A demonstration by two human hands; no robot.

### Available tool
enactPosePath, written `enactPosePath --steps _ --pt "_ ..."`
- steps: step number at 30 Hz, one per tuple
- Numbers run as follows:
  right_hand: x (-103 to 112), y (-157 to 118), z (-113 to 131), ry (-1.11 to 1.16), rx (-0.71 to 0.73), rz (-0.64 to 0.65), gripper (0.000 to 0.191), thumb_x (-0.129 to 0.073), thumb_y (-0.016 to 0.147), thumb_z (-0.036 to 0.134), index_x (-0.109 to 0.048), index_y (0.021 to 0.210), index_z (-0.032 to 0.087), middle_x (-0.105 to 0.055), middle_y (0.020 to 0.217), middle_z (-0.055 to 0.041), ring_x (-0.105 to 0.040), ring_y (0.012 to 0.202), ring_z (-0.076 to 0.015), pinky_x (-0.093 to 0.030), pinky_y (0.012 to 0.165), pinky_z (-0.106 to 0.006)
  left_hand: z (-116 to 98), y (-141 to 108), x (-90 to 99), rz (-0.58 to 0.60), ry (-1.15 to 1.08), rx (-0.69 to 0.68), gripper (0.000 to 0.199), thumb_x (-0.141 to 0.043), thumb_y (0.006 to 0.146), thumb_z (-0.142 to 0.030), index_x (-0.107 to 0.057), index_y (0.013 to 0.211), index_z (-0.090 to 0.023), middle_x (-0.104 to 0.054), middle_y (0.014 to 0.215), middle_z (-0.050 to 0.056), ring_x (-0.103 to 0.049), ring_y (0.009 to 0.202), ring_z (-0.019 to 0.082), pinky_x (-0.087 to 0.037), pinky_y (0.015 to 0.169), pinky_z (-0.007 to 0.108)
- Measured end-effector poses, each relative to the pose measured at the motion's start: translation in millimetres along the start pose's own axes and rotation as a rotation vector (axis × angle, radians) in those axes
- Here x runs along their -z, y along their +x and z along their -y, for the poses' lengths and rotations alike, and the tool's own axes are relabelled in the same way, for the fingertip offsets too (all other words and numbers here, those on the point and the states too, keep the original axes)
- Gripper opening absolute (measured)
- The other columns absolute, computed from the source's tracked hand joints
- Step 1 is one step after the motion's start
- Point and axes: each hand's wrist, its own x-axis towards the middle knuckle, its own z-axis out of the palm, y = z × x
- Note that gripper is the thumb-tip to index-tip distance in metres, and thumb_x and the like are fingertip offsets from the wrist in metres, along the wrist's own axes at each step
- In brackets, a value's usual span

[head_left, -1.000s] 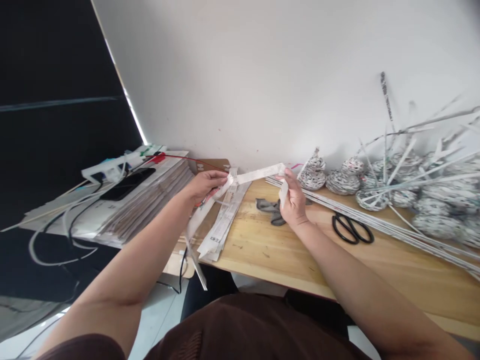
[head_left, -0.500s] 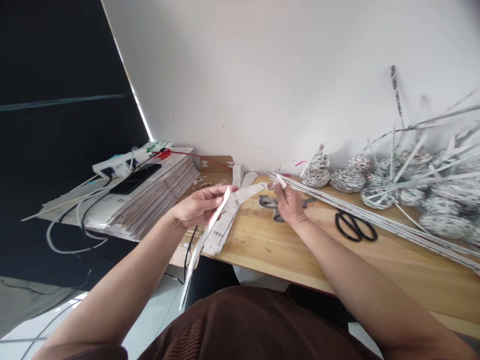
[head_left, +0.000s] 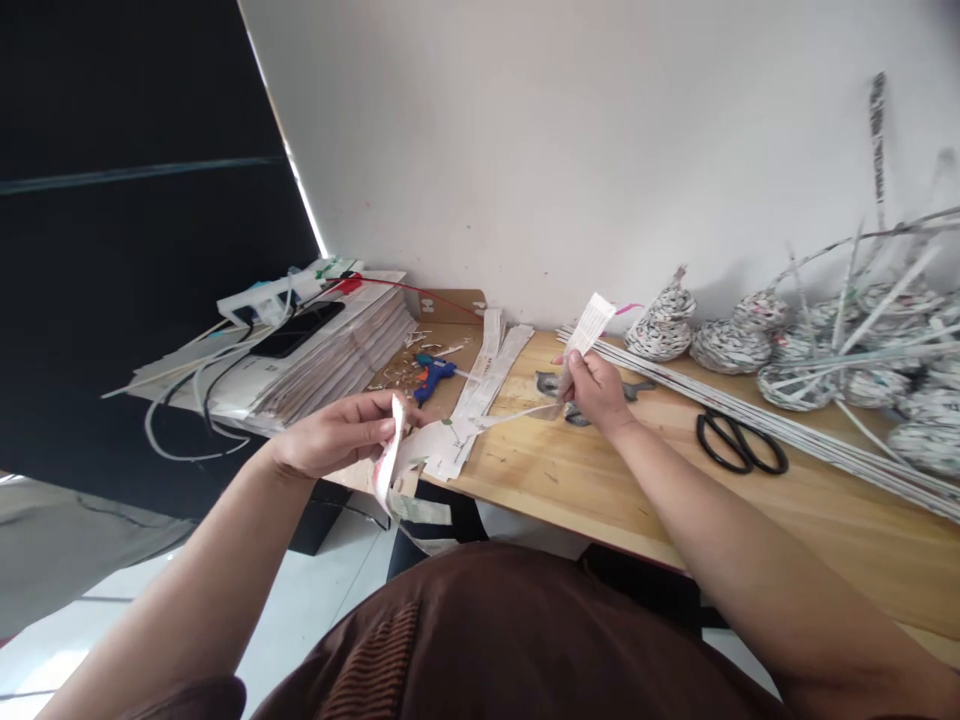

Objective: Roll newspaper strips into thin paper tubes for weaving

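A printed newspaper strip [head_left: 441, 440] spans the space between my hands above the table's front edge. My left hand [head_left: 341, 435] is closed, pinching its white, red-marked end between thumb and fingers, and a loose tail curls down below the table edge. My right hand [head_left: 596, 392] is closed on the other end, and a flat piece [head_left: 589, 325] sticks up above the thumb. Under the strip lie more cut newspaper strips [head_left: 491, 375] on the table. Partly hidden behind my right hand is a grey tool [head_left: 547, 383]; its kind is unclear.
A blue glue gun [head_left: 433, 377] lies among paper scraps. To the left, a paper stack [head_left: 330, 375] carries a phone [head_left: 300, 330], a white power strip [head_left: 262, 297] and cables. Rightward are black-handled scissors [head_left: 739, 443], long thin paper rods [head_left: 720, 400] and several woven paper gourd shapes [head_left: 660, 325].
My left hand has moved left and slightly down, and the strip's tail now curls. The right-hand end points up higher. The view has shifted, and the glue gun is now visible.
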Motion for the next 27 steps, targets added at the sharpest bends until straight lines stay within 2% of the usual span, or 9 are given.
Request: enactPosePath --steps 2,3,6,8,12,15,20,24,27 --pt "0.3 0.7 -0.1 0.014 -0.015 -0.001 0.055 -0.043 0.088 0.066 -0.066 0.092 0.016 -0.057 0.051 0.0006 -0.054 0.042 -0.0132 -0.044 0.043 -0.024 -4.8 -9.1 12.8 0.198 -0.152 0.116 0.027 -0.075 0.073 -0.041 -0.062 0.076 -0.016 -0.071 0.103 0.014 -0.069 0.08 0.027 -0.054 0.065 0.038" --pt "0.4 1.1 0.1 0.025 -0.023 -0.005 0.055 -0.044 0.088 0.066 -0.066 0.091 0.016 -0.057 0.051 0.0008 -0.053 0.041 -0.0125 -0.043 0.043 -0.023 -7.8 -13.8 21.1 0.254 -0.186 0.122 0.024 -0.072 0.077 -0.038 -0.061 0.077 -0.017 -0.071 0.102 0.014 -0.069 0.087 0.029 -0.054 0.071 0.04" --pt "0.1 2.7 1.5 0.08 -0.05 -0.021 0.053 -0.047 0.087 0.064 -0.066 0.089 0.015 -0.055 0.051 0.0016 -0.049 0.039 -0.0105 -0.039 0.039 -0.022 -17.8 -29.6 50.9 0.318 -0.206 0.031 0.013 -0.065 0.083 -0.032 -0.059 0.084 -0.02 -0.07 0.072 0.007 -0.067 0.069 0.022 -0.053 0.066 0.036" --pt "-0.7 4.1 2.0 0.13 -0.069 -0.01 0.05 -0.049 0.087 0.062 -0.066 0.087 0.015 -0.053 0.049 0.0028 -0.046 0.037 -0.0094 -0.035 0.036 -0.021 -24.2 -38.6 69.6 0.293 -0.242 -0.016 0.006 -0.06 0.086 -0.029 -0.057 0.089 -0.024 -0.061 0.057 -0.001 -0.058 0.05 0.015 -0.049 0.052 0.028" --pt "-3.3 6.1 0.8 0.221 -0.112 0.038 0.041 -0.059 0.082 0.057 -0.064 0.082 0.016 -0.048 0.048 0.0054 -0.039 0.034 -0.0076 -0.03 0.033 -0.021 -32.5 -36.2 81.2 0.051 -0.157 -0.053 0.008 -0.063 0.083 -0.031 -0.059 0.085 -0.024 -0.061 0.06 -0.001 -0.056 0.053 0.014 -0.048 0.053 0.026" --pt "-4.7 6.2 -0.4 0.225 -0.118 0.054 0.039 -0.062 0.079 0.056 -0.063 0.078 0.017 -0.049 0.049 0.0049 -0.039 0.035 -0.0073 -0.031 0.033 -0.021 -30.7 -8.8 62.5 -0.126 -0.042 0.017 0.014 -0.07 0.077 -0.03 -0.063 0.083 -0.02 -0.062 0.067 0.0 -0.056 0.058 0.012 -0.047 0.053 0.022" --pt "-4.5 5.3 -0.9 0.172 -0.11 0.077 0.039 -0.06 0.081 0.055 -0.062 0.077 0.016 -0.051 0.049 0.0041 -0.041 0.035 -0.0075 -0.032 0.034 -0.021 -17.6 72.7 11.7 -0.071 0.008 0.039 0.019 -0.075 0.072 -0.028 -0.06 0.077 -0.016 -0.057 0.062 -0.002 -0.046 0.046 0.004 -0.032 0.04 0.013" --pt "-5.2 3.8 -4.6 0.132 -0.115 0.105 0.04 -0.058 0.083 0.055 -0.061 0.076 0.016 -0.051 0.051 0.0037 -0.043 0.036 -0.0079 -0.034 0.035 -0.021 -7.6 146.1 -25.8 -0.068 0.005 0.032 0.015 -0.073 0.074 -0.021 -0.058 0.076 -0.015 -0.056 0.059 -0.003 -0.053 0.049 0.008 -0.05 0.049 0.02" --pt "-6.7 2.5 -9.0 0.124 -0.121 0.11 0.039 -0.057 0.084 0.055 -0.059 0.075 0.017 -0.052 0.054 0.0035 -0.045 0.037 -0.0079 -0.035 0.036 -0.021 2.4 195.1 -49.4 -0.096 -0.002 0.085 0.011 -0.069 0.077 -0.013 -0.058 0.076 -0.015 -0.053 0.055 -0.003 -0.053 0.047 0.009 -0.053 0.052 0.024"
